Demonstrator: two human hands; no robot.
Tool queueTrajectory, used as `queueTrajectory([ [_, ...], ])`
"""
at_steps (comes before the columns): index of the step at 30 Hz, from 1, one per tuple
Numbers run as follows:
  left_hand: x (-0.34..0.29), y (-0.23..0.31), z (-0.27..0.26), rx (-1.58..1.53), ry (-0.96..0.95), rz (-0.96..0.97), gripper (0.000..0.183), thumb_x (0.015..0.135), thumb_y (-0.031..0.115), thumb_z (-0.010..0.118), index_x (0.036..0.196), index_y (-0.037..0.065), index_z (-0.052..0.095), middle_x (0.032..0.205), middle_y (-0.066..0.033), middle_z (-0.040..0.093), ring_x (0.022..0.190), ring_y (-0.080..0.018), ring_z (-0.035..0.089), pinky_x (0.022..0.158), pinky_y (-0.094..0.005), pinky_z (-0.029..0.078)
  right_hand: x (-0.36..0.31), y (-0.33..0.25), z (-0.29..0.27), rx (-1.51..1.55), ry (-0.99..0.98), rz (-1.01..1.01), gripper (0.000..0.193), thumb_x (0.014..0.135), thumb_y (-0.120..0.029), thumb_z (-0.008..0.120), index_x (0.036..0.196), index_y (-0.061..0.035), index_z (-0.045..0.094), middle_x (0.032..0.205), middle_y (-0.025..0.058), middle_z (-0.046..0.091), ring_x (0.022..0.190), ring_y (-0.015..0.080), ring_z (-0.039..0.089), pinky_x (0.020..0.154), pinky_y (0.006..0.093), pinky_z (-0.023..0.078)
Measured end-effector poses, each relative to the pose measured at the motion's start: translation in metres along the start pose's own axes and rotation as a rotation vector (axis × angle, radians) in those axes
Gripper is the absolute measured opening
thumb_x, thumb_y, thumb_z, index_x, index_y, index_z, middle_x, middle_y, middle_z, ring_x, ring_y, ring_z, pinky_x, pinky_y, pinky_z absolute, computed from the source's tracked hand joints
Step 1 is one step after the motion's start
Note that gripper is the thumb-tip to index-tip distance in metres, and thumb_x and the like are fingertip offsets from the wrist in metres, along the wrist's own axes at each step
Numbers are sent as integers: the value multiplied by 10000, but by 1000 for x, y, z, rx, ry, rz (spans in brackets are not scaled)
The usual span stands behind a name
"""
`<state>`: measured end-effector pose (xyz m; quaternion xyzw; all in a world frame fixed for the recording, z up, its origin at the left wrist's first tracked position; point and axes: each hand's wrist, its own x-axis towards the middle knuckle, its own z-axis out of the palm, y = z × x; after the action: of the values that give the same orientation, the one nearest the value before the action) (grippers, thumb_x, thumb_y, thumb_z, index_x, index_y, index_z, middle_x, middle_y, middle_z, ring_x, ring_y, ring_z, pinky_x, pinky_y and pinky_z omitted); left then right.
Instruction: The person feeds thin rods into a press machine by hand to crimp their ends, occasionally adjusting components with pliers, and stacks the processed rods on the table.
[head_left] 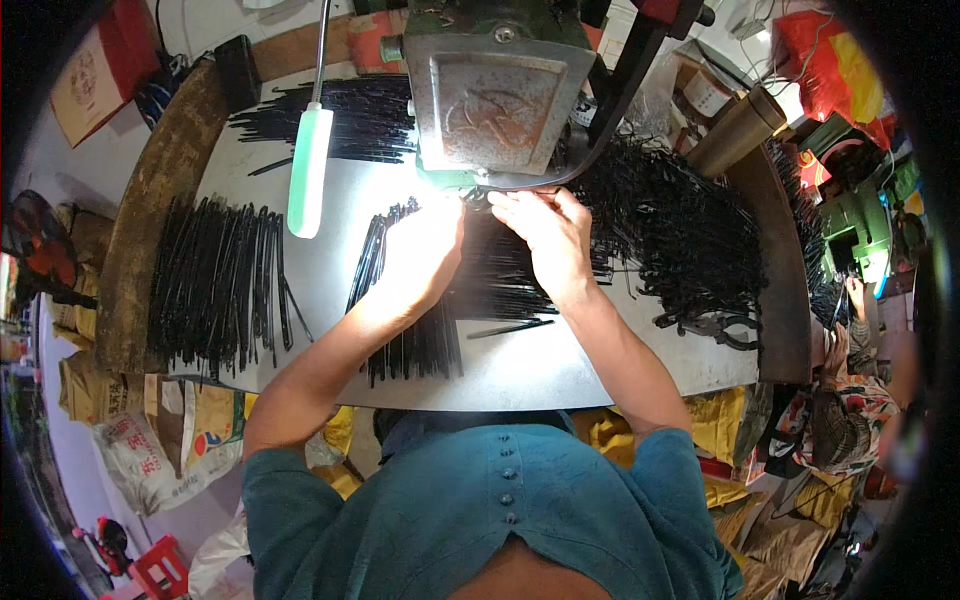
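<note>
Under the head of a green-grey metal machine (500, 105), my two hands meet close together. My left hand (428, 245) is closed, its fingertips pinched at the machine's lower edge. Fingers bent, my right hand (548, 232) pinches at the same spot from the other side. A small dark piece shows between the fingertips, too small and glare-lit to name. Below my hands lie bundles of thin black rods, one lengthwise (418, 340) and one crosswise (505, 285). A single rod (510, 328) lies apart on the pale metal tabletop (540, 375).
A lit lamp (311, 170) hangs left of the machine. More black rods lie at left (220, 285) and at the back (340, 118). On the right are a heap of tangled black pieces (690, 225), pliers (728, 328) and a brown tube (738, 130). Another person (850, 420) works at far right.
</note>
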<state>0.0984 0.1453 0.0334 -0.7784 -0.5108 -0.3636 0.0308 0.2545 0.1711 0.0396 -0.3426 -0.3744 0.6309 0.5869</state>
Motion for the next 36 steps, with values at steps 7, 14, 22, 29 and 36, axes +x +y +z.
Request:
queueTrajectory([
  [7, 6, 11, -9, -546, -188, -599, 152, 779, 145, 555, 810, -4, 536, 638, -10, 496, 532, -74, 466, 456, -206, 374, -5, -7, -4, 31, -94, 135, 104, 796, -2, 499, 870, 72, 491, 828, 164, 559, 834, 282, 585, 755, 345, 496],
  [14, -4, 32, -7, -1794, -123, -981, 89, 771, 104, 570, 802, 28, 536, 696, -67, 562, 561, -136, 539, 477, -246, 439, -18, -34, -10, -287, -31, 257, 69, 795, -84, 518, 840, -32, 528, 755, 58, 553, 647, 142, 557, 662, 278, 486],
  [22, -13, 27, -1, -1936, 18, -983, 110, 758, 86, 569, 820, 1, 535, 740, -78, 546, 618, -150, 507, 556, -250, 396, -32, -26, 10, -163, -73, 235, 64, 768, -38, 535, 803, 15, 539, 736, 68, 552, 609, 124, 543, 555, 234, 479],
  [29, -12, 26, -1, -1696, 1, -1047, 109, 740, 79, 598, 810, 21, 537, 779, -84, 575, 712, -174, 566, 627, -277, 458, -28, -24, -1, -85, 2, 222, 97, 788, -57, 525, 831, 27, 505, 753, 100, 552, 631, 155, 559, 591, 260, 490],
  [36, -9, 27, -7, -1704, -115, -959, 129, 801, 135, 544, 849, 17, 521, 834, -110, 576, 768, -224, 595, 719, -350, 497, -25, -32, -3, -58, 58, 164, 53, 800, -9, 484, 810, 41, 471, 870, 137, 527, 807, 231, 583, 729, 324, 501],
])
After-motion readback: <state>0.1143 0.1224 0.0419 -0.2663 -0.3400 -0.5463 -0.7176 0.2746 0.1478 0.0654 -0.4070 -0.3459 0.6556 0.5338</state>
